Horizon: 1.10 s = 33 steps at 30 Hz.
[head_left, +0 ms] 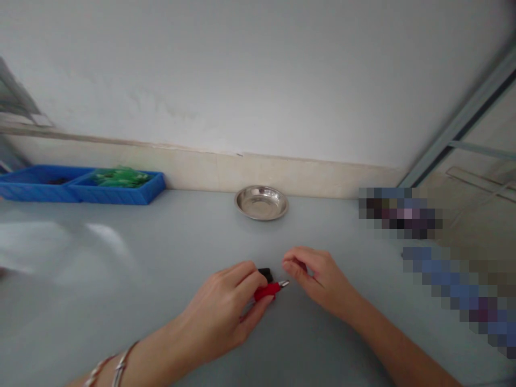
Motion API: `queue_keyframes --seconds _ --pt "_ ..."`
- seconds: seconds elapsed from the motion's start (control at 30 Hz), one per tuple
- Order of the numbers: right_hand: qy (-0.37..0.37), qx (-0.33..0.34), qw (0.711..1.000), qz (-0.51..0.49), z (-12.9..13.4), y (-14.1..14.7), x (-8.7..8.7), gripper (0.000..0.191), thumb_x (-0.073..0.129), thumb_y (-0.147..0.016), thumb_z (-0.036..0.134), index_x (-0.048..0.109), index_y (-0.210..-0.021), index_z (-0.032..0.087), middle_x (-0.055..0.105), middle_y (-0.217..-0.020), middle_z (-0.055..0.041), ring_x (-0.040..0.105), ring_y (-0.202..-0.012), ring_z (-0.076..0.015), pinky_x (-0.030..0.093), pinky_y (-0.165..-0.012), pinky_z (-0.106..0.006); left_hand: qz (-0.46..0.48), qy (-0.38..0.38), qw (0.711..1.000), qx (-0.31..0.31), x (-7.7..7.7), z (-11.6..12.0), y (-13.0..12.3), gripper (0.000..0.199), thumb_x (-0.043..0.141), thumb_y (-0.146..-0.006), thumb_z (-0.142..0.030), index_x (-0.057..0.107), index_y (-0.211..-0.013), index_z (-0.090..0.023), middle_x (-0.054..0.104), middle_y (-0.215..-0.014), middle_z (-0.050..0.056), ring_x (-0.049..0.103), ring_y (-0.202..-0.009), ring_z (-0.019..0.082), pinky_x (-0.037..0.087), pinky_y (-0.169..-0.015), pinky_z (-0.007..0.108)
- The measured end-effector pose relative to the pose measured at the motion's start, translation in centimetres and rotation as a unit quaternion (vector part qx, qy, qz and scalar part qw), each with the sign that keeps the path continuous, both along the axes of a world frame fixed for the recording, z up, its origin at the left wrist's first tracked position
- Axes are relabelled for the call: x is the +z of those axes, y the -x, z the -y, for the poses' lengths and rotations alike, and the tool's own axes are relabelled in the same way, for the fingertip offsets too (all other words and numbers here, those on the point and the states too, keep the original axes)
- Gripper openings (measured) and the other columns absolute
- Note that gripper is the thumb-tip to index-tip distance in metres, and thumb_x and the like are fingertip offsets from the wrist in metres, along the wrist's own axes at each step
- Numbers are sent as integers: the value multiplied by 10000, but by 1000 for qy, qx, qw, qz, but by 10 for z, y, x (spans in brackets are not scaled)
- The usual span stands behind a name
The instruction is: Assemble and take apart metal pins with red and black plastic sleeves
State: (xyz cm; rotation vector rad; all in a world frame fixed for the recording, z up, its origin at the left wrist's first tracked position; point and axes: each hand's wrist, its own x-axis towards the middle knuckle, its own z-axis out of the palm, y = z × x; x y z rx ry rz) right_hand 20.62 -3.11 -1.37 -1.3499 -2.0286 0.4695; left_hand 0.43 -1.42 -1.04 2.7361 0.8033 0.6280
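My left hand [231, 303] is closed on a small red tool [266, 291] whose short metal tip points right. Just behind the red tool, partly covered by my left fingers, is a black object [265, 274]; whether my hand grips it too is unclear. My right hand [316, 274] is to the right of the metal tip, apart from it, with thumb and index finger brought together. Anything between those fingertips is too small to make out.
A round metal dish [262, 203] stands near the wall behind my hands. At the back left are blue trays [113, 194], one holding green material [121, 177]. Pixelated areas cover the right side, beside a metal frame [463, 118].
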Motion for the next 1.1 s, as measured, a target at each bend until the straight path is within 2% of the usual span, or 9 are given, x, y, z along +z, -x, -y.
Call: queue_keyframes --seconds 0.13,0.23,0.4,0.63,1.1 --pt "-15 -111 993 32 -7 -10 -2 280 395 -907 325 555 -743 165 576 -666 -20 509 -629 -137 359 -591 -234 -60 18 996 -62 6 2 -1 117 460 -858 -189 574 -845 -168 563 -803 42 527 -697 156 451 -622 264" --pt "-8 -146 986 86 -10 -15 -5 246 414 -892 269 555 -721 161 588 -695 -38 516 -651 -151 367 -611 -252 -113 22 991 -74 10 3 -2 111 482 -849 -210 581 -815 -173 570 -821 48 528 -731 168 453 -666 288" --pt "8 -151 978 146 -12 -17 -9 203 438 -878 227 591 -763 160 605 -764 -60 531 -712 -165 389 -679 -280 -161 31 985 -56 14 2 -3 26 566 -772 -202 573 -788 -182 568 -883 46 529 -792 183 445 -726 315" --pt "34 -182 961 207 -10 -19 -12 116 559 -823 259 620 -831 160 581 -774 -57 531 -730 -188 397 -680 -308 -156 22 986 -54 15 2 -1 27 572 -769 -212 572 -773 -185 556 -880 39 521 -801 174 423 -721 296" --pt "13 -188 949 254 -10 -18 -19 24 618 -774 185 638 -765 178 555 -760 -48 565 -749 -196 430 -665 -310 -174 30 983 -42 18 3 -2 64 591 -695 -176 544 -738 -187 543 -876 29 511 -771 176 411 -708 310"
